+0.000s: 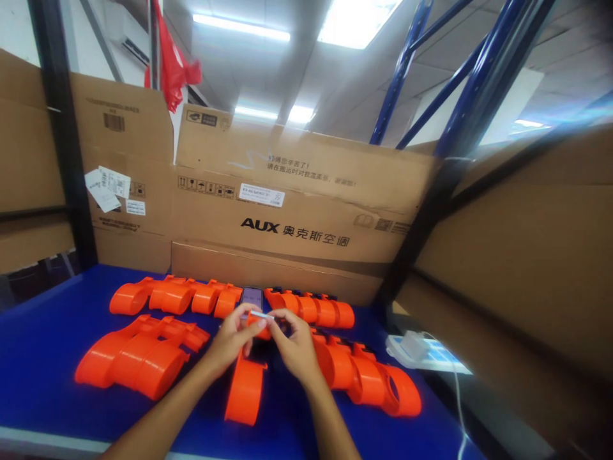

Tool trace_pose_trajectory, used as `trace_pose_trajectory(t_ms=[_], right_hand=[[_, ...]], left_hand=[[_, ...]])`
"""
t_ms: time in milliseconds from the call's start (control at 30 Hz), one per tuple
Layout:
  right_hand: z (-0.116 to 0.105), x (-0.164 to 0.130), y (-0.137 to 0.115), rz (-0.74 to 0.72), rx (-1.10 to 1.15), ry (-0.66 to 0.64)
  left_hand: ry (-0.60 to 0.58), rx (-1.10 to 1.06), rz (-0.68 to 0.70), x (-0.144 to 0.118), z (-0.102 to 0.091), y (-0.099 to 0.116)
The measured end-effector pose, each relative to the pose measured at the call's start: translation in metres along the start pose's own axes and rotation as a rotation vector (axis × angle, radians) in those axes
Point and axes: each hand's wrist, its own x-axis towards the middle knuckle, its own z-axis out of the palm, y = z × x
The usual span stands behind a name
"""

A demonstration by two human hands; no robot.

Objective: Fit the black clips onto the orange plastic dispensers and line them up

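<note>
Cardboard cartons wall in a blue bench (43,358). At its middle, the left hand (233,338) and right hand (293,345) pinch a small white strip (261,314) onto an orange plastic part (246,383); seating it appears underway, calling for steady pressure.

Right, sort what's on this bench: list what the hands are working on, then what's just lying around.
In hand:
left hand and right hand on the small white strip
orange part under them

Lying about:
orange rows
phone
white charger
cardboard boxes
</note>
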Motion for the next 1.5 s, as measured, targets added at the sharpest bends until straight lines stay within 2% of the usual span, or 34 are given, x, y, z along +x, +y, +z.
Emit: trace_pose_trajectory(t_ms=[167, 433, 667, 833, 933, 1000, 1133, 1233, 1300, 1500], right_hand=[[-0.002, 0.001, 0.003, 0.031, 0.061, 0.094], [-0.002, 0.001, 0.003, 0.040, 0.079, 0.131], [-0.002, 0.001, -0.008, 0.003, 0.030, 0.200], [-0.004, 0.001, -0.005, 0.006, 0.023, 0.211], [-0.008, 0.002, 0.003, 0.031, 0.060, 0.232], [-0.013, 0.004, 0.009, 0.037, 0.095, 0.304], [-0.025, 0.006, 0.016, 0.016, -0.001, 0.446], [-0.025, 0.005, 0.012, -0.058, -0.162, 0.379], [-0.020, 0.002, 0.005, -0.108, -0.237, 0.258], [0.003, -0.004, -0.015, -0.215, -0.382, -0.145]], left_hand=[[-0.025, -0.090, 0.021, -0.002, 0.001, -0.001], [-0.004, -0.115, 0.003, -0.001, 0.002, -0.003], [0.063, -0.124, 0.020, -0.004, 0.005, 0.005], [0.089, -0.120, 0.063, -0.006, 0.004, 0.011], [0.139, -0.130, 0.089, -0.004, -0.002, 0.012], [0.202, -0.174, 0.098, -0.001, -0.010, 0.011], [0.350, -0.432, 0.091, 0.006, -0.025, 0.011], [0.368, -0.649, 0.033, 0.011, -0.031, 0.019], [0.341, -0.695, 0.007, 0.012, -0.034, 0.026], [0.348, -0.753, 0.061, 0.007, -0.039, 0.042]])
